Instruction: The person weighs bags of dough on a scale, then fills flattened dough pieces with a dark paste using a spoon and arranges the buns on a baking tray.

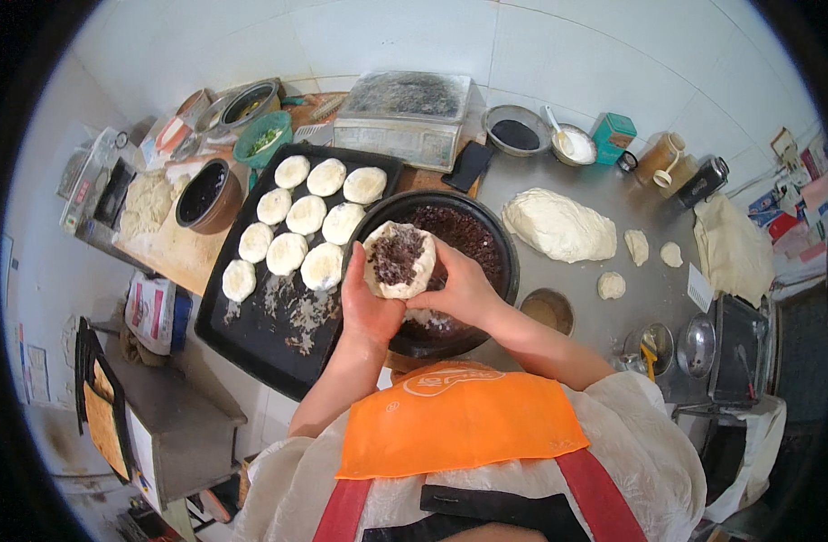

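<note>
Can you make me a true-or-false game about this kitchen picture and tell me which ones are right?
1. Both the left hand and the right hand are touching the filled dough. True.
2. The black tray is right of the big black bowl. False: the black tray is left of the big black bowl.
3. The big dough lump sits on the metal counter. True.
4. The tin box at the back is bright red. False: the tin box is green.
5. The apron has orange on it. True.
6. The filling is bright yellow. False: the filling is dark, with white powder on it.
</note>
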`<state>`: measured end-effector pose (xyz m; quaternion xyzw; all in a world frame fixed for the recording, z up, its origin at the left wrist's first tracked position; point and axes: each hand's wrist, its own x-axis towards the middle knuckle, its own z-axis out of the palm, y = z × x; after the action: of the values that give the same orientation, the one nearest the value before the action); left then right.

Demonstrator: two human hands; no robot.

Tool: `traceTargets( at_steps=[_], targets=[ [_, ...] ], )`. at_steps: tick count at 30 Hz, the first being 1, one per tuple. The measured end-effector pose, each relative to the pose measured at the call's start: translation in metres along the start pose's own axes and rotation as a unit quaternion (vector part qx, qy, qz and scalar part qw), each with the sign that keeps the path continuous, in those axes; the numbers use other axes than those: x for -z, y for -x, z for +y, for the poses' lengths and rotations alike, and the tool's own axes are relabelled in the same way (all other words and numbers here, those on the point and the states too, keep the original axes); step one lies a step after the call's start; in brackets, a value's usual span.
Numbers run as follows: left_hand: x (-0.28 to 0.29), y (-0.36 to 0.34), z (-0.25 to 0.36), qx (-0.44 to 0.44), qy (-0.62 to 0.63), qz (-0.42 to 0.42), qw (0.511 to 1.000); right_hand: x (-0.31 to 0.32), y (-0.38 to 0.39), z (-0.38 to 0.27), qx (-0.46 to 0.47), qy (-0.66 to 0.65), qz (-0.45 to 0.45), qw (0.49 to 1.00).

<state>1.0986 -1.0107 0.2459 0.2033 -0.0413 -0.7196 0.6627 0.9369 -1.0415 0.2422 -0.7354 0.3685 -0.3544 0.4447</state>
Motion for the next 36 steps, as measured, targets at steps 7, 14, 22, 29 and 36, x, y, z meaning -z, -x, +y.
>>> traceTargets(
  at_steps=[7, 14, 22, 29, 36],
  targets=[
    [0.019, -0.002, -0.013, 0.048, -0.144, 0.023, 0.988, 0.016, -0.003, 0.006, 0.171, 0.117, 0.074, 0.976],
    [0.025, 0.006, -0.012, 0.155, -0.185, 0.012, 0.97, 0.053, -0.022, 0.021, -0.146, -0.13, -0.074, 0.978],
    [0.015, -0.003, -0.017, 0.056, -0.095, -0.038, 0.993, -0.012, 0.015, -0.012, 0.158, 0.154, 0.153, 0.963],
    [0.019, -0.006, -0.02, 0.056, -0.087, -0.018, 0.994, 0.006, 0.012, -0.007, 0.293, 0.312, 0.005, 0.904],
    [0.0, 0.003, -0.004, 0.168, -0.37, -0.059, 0.912, 0.062, -0.01, -0.037, 0.022, 0.148, -0.061, 0.987]
  ],
)
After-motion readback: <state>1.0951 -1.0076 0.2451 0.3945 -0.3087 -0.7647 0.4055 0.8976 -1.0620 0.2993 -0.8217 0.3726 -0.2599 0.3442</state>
